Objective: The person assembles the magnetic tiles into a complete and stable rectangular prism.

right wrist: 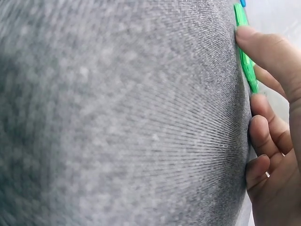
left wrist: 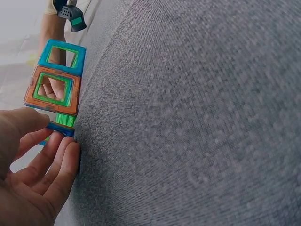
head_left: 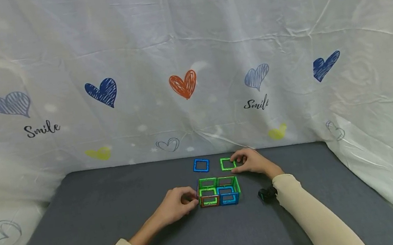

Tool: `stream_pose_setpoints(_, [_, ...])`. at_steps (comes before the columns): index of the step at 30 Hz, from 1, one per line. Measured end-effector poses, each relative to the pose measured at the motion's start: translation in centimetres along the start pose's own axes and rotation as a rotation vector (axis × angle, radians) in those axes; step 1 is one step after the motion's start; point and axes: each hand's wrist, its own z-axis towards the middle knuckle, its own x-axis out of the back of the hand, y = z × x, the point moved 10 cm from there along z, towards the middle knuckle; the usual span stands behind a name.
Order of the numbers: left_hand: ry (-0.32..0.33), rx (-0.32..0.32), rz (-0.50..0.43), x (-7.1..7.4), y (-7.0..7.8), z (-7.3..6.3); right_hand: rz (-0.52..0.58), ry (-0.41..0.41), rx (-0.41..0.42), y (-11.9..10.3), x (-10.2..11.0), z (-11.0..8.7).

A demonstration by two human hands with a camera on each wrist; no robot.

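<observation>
A box-like structure of magnetic tiles, open square frames in green, blue and orange, stands on the cloth between the hands. My left hand is at its left end, thumb and fingertips pinching that end's edge. The left wrist view shows the thumb beside the lower corner of an orange tile, with a blue tile adjoining it. Behind the structure, my right hand pinches a green square tile by its right side. In the right wrist view this green tile lies nearly flat, low over the cloth.
A loose blue square tile lies left of the green one, behind the structure. Dark grey cloth covers the table. A white curtain with printed hearts hangs at its back edge. Black wrist devices sit below both sleeves.
</observation>
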Motion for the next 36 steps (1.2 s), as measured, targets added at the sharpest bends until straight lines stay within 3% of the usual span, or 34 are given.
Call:
stream_pose_setpoints(11, [0.005, -0.006, 0.005, -0.1, 0.0, 0.0, 0.010, -0.022, 0.092, -0.5, 0.1, -0.2])
stream_pose_setpoints(20, [0.010, -0.006, 0.021, 0.1, 0.3, -0.1, -0.003, -0.017, 0.120, -1.1, 0.2, -0.5])
stream_pose_setpoints(36, [0.011, -0.008, -0.004, 0.1, 0.1, -0.1, 0.041, 0.070, 0.165, -3.1, 1.4, -2.8])
